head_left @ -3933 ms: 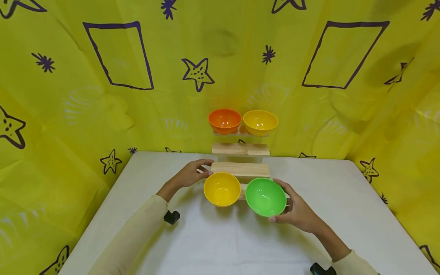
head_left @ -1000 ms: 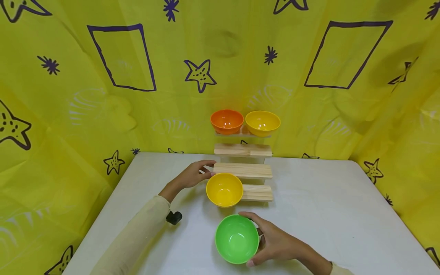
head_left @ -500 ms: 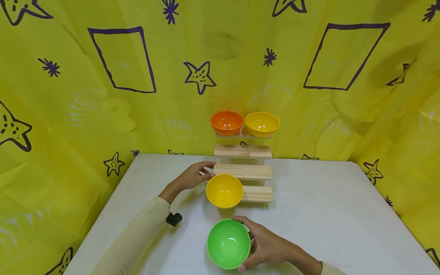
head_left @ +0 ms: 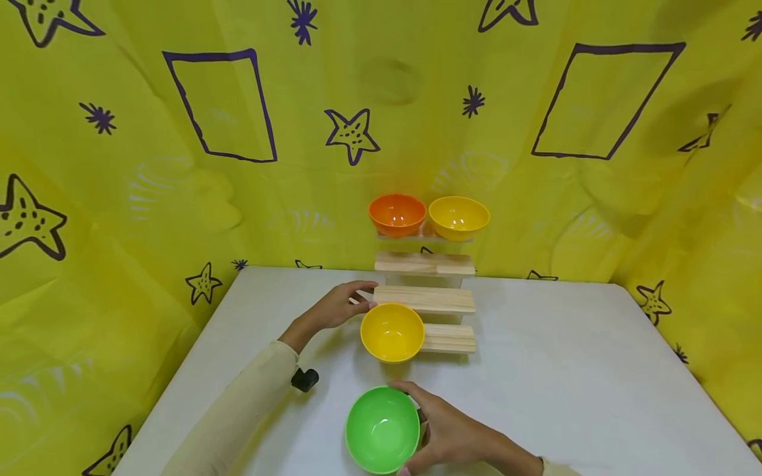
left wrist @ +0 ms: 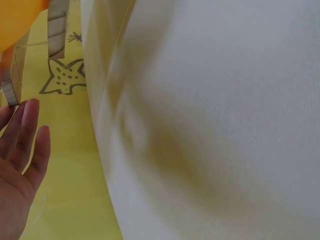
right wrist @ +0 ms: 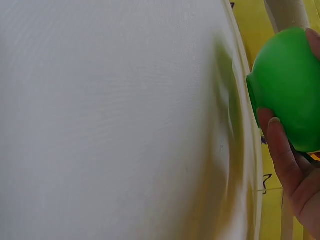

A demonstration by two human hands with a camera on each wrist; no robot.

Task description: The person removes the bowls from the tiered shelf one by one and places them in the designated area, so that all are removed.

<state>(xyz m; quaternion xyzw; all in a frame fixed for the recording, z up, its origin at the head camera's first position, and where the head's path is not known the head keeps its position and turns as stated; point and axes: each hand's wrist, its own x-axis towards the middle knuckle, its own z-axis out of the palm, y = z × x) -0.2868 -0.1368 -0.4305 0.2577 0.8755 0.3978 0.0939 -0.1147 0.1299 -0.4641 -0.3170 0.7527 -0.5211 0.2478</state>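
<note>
My right hand holds a green bowl by its right side, above the near part of the table. In the right wrist view the green bowl shows its outer wall, with fingers against its base. My left hand grips the left end of a plank on a stepped wooden stand, thumb at the front and fingers behind. In the left wrist view the left hand has long, fairly straight fingers at the wood's end; its thumb is hidden. A yellow bowl sits on the lowest step's left.
On the top step stand an orange bowl and a second yellow bowl, side by side. The white table reaches back to a yellow curtain with drawn stars. A black wrist device juts from the left sleeve.
The right hand has taken the green bowl off the lowest step's right side, toward the person and leftward; it still drifts that way. The left hand stays at the stand.
</note>
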